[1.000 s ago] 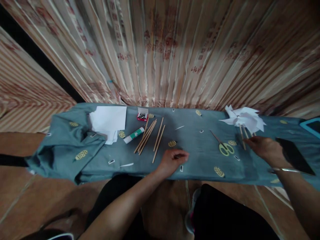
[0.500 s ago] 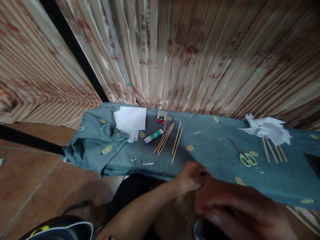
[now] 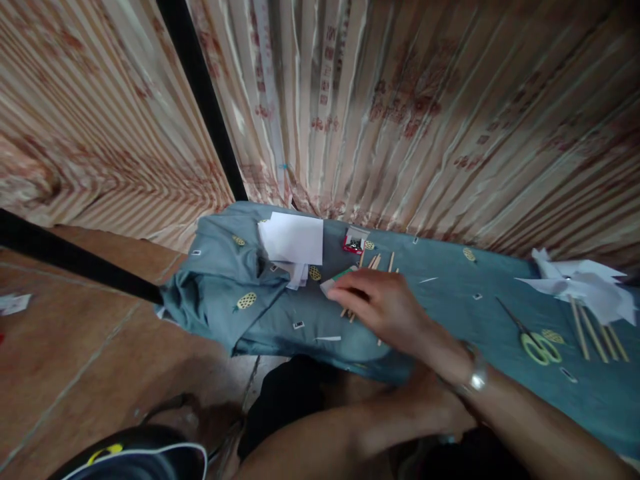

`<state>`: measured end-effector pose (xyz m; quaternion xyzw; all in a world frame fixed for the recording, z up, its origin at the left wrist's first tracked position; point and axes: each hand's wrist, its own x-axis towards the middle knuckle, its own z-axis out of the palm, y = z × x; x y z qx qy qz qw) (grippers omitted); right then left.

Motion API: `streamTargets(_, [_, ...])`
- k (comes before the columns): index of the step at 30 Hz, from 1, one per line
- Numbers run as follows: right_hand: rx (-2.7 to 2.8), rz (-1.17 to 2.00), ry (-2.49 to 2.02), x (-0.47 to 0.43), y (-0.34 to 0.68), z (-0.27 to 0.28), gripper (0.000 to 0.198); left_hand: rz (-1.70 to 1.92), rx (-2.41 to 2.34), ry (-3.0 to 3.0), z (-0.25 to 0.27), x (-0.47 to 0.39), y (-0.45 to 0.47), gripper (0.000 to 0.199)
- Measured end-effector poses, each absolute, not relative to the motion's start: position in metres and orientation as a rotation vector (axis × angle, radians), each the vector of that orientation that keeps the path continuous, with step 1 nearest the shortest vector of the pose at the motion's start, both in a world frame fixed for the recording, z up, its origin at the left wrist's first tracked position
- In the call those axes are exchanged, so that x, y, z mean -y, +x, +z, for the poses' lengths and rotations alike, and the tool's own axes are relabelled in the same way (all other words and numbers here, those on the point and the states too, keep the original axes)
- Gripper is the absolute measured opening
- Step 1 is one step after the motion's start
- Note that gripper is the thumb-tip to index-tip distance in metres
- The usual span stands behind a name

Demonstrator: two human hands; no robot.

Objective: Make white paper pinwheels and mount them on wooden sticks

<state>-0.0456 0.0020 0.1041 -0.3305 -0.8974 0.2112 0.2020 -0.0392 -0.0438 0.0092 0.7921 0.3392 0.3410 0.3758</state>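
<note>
My right hand [image 3: 383, 303] reaches left across the table, over my left arm. Its thumb and fingertips close on the near end of a green and white glue stick [image 3: 327, 287], which lies on the cloth. The hand partly covers the glue stick and the thin wooden sticks [image 3: 375, 260] beside it. My left hand [image 3: 445, 407] is low at the table's front edge, under my right forearm; its fingers are hidden. White paper sheets [image 3: 295, 237] lie just beyond the glue stick. A small red open box [image 3: 355, 241] holds tiny metal pieces.
Green-handled scissors [image 3: 537, 347] and white paper pinwheels [image 3: 585, 280] on wooden sticks lie to the right. Thin paper scraps [image 3: 327, 339] rest on the blue-green tablecloth [image 3: 270, 333]. Black poles [image 3: 205, 93] and a striped curtain [image 3: 400, 133] border the table.
My right hand has moved from the front edge, left and forward to the glue stick. My left hand has shifted right and down beneath it. The view has turned left.
</note>
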Motion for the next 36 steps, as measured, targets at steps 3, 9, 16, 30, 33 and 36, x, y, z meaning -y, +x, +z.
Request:
streamTargets(3, [3.009, -0.112, -0.976, -0.053, -0.089, 0.078, 0.022, 0.865, -0.837, 2.082, 0.001, 0.052, -0.031, 0.021])
streamTargets(9, [3.128, -0.279, -0.959, -0.078, -0.121, 0.031, 0.027, 0.822, -0.78, 2.214, -0.018, 0.066, -0.014, 0.025])
streamTargets(16, [3.195, -0.288, -0.878, -0.075, -0.122, 0.03, 0.028, 0.796, -0.767, 2.217, -0.022, 0.067, -0.01, 0.019])
streamTargets(30, [3.05, -0.161, -0.928, -0.093, -0.116, 0.042, 0.029, 0.683, -0.837, 2.103, -0.021, 0.062, -0.024, 0.018])
streamTargets(33, [2.924, -0.145, -1.039, -0.091, -0.102, 0.058, 0.029, 0.647, -0.866, 2.112, -0.015, 0.06, -0.03, 0.018])
streamTargets(36, [2.772, -0.129, -1.184, -0.093, -0.077, 0.076, 0.03, 0.591, -0.879, 2.144, -0.007, 0.058, -0.034, 0.02])
